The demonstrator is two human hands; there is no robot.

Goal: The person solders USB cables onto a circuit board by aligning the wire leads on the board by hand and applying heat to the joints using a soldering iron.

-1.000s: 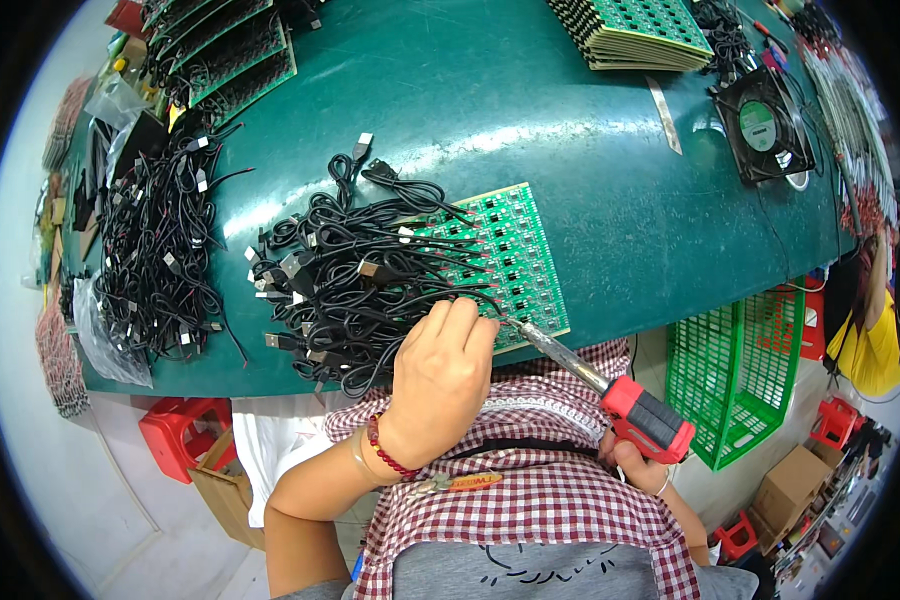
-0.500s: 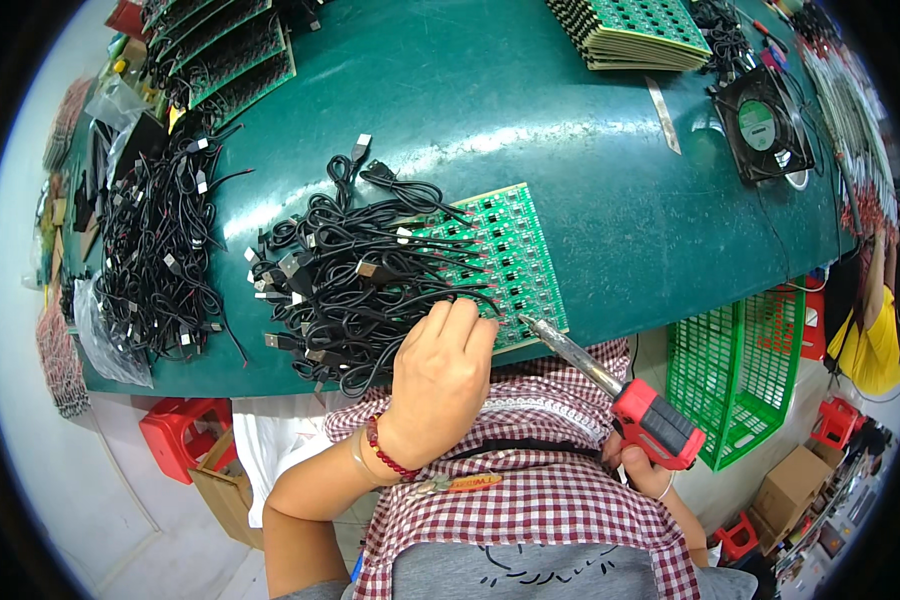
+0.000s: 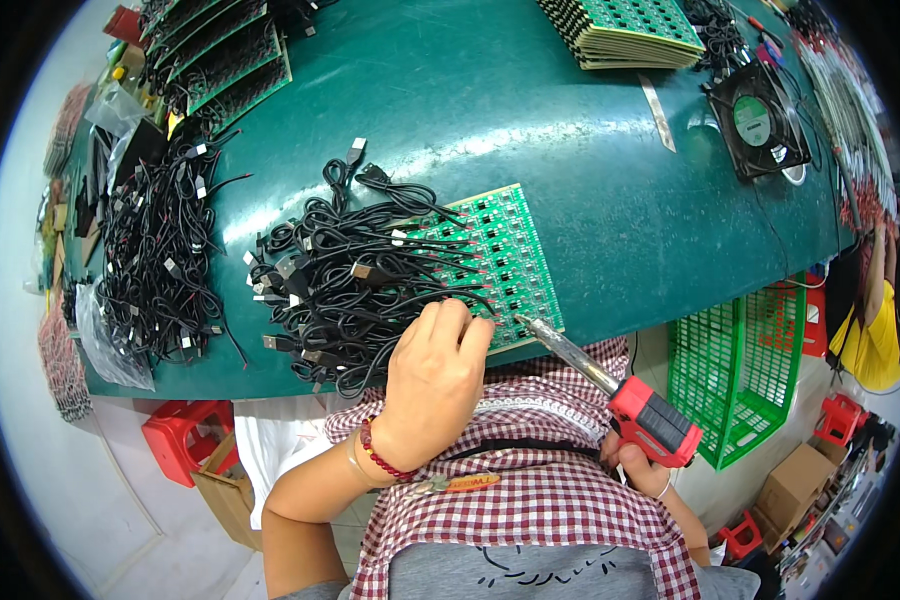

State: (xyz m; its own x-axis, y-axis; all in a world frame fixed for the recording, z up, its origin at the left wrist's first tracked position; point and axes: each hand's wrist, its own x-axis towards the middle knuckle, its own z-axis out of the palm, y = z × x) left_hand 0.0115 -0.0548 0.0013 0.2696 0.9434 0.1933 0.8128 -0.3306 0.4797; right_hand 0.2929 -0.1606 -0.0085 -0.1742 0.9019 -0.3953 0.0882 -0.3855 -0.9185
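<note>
A green circuit board panel lies near the table's front edge, with a row of black USB cables running onto it from the left. My left hand is closed at the panel's near side, its fingertips pinching a black cable whose thin end rests on the board. In my right hand is a red and black soldering iron. Its metal tip points up and left and meets the board just right of my left fingertips. The soldering iron's handle hides part of the right hand's fingers.
More black cables lie in a heap at the left. Circuit boards with cables stand at the far left, and a board stack at the back. A metal strip and black fan lie right. A green basket stands below.
The view has shifted slightly. Both hands, the cable and the soldering iron keep nearly the same places over the board.
</note>
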